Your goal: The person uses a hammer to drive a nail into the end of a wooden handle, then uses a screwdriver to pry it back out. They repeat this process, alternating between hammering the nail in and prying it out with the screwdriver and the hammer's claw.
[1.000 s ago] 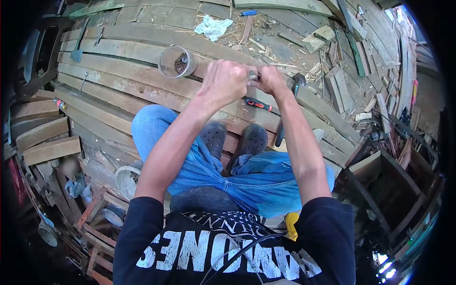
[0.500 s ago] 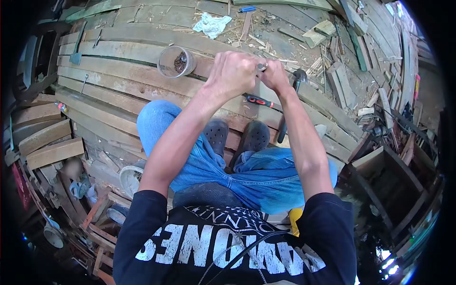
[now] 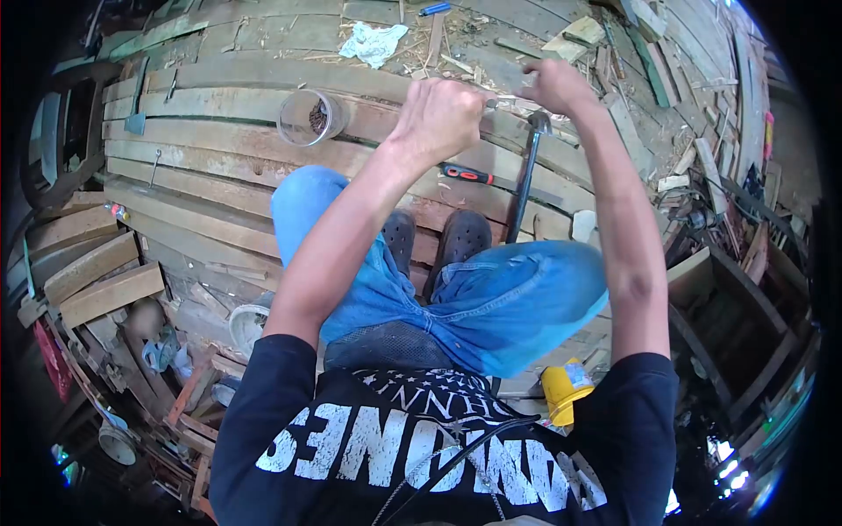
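Note:
My left hand (image 3: 441, 117) is closed in a fist above the planks. A small round metal end (image 3: 490, 103) shows beside its knuckles; my fingers hide the rest, so I cannot tell what it is. To the right, my right hand (image 3: 562, 86) is apart from it, with thumb and forefinger separated and nothing visible in them. Just below the right hand lies a hammer (image 3: 528, 171) with a dark handle, its head pointing away from me. A tool with a black-and-red handle (image 3: 467, 174) rests between the hammer and my left forearm.
A clear plastic tub (image 3: 303, 117) of brown nails stands left of my left hand. Beyond are a white cloth (image 3: 374, 44), a blue object (image 3: 434, 9) and wood scraps. A yellow container (image 3: 564, 392) is by my right elbow. Timber blocks (image 3: 112, 294) lie at left.
My right hand has come away from the left, moving right and slightly farther from me, its fingers opening. The left fist stays closed. The hammer now shows almost whole.

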`<act>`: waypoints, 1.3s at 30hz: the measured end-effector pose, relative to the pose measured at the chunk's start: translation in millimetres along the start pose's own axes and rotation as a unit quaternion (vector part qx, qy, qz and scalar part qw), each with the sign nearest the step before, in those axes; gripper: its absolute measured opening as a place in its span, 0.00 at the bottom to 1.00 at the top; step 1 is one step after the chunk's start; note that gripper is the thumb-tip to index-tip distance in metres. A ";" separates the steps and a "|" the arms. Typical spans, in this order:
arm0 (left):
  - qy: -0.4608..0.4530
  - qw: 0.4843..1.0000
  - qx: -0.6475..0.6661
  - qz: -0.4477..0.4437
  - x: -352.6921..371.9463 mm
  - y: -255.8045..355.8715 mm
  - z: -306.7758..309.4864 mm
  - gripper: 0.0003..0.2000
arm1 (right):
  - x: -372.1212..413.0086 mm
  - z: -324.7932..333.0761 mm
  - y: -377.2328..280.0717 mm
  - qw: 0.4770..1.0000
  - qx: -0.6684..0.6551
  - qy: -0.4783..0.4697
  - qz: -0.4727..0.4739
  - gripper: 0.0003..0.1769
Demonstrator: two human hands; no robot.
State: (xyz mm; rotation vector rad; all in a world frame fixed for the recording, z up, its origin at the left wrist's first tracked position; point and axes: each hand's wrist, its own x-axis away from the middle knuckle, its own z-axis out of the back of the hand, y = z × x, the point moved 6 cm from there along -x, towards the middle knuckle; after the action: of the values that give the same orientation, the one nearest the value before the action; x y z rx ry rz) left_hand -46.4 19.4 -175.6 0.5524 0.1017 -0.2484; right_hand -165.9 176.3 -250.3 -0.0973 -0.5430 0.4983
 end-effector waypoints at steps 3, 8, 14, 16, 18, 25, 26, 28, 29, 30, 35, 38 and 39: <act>-0.035 0.999 -0.023 0.020 -10.4 4.0 -0.6 0.13 | 55.2 34.5 20.1 0.994 -0.094 0.025 -0.052 0.28; 0.002 0.999 0.041 -0.030 -17.4 10.8 3.3 0.10 | 174.9 14.8 68.7 0.931 -0.307 0.089 -0.177 0.28; -0.031 0.997 0.059 -0.044 -18.6 -1.7 4.2 0.13 | 291.6 -13.4 84.8 0.851 -0.421 0.130 -0.285 0.22; -0.037 0.996 0.070 -0.036 -12.8 -4.0 7.6 0.12 | 343.9 -30.5 94.2 0.754 -0.460 0.197 -0.425 0.21; -0.055 0.996 0.059 -0.029 -15.1 -4.6 9.4 0.12 | 413.0 -108.3 138.6 0.793 -0.380 0.157 -0.449 0.20; -0.059 0.995 0.065 -0.040 -19.6 -5.6 -5.5 0.13 | 674.6 -177.9 76.9 0.684 -0.348 0.087 -0.635 0.22; -0.048 0.996 0.065 -0.039 -27.3 -7.3 -2.5 0.13 | 709.5 -186.0 75.1 0.560 -0.389 0.104 -0.724 0.22; -0.094 0.994 0.033 -0.053 -32.4 -7.3 -6.7 0.09 | 720.0 -163.9 61.1 0.511 -0.391 0.160 -0.749 0.21; -0.099 0.993 0.037 -0.049 -20.8 -6.4 -6.0 0.09 | 723.3 -154.0 54.7 0.502 -0.390 0.172 -0.753 0.21; -0.100 0.993 0.033 -0.051 -20.9 -8.4 -2.1 0.07 | 715.6 -146.7 56.6 0.495 -0.394 0.197 -0.750 0.22; -0.135 0.990 0.012 -0.033 -26.5 -16.1 8.3 0.06 | 622.1 -141.8 110.1 0.662 -0.404 0.157 -0.611 0.21; -0.138 0.990 0.023 0.018 -23.9 -26.1 7.6 0.06 | 520.6 -98.3 118.3 0.730 -0.382 0.130 -0.552 0.22; -0.139 0.989 0.022 0.038 -23.7 -31.1 7.2 0.06 | 489.5 -85.4 121.3 0.771 -0.340 0.141 -0.520 0.22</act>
State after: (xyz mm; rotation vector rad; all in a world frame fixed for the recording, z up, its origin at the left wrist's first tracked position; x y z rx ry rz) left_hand -77.1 -5.1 -181.3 0.5603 -0.1948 -0.2513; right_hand 188.9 520.5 -119.0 -0.5227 -0.3789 -0.8257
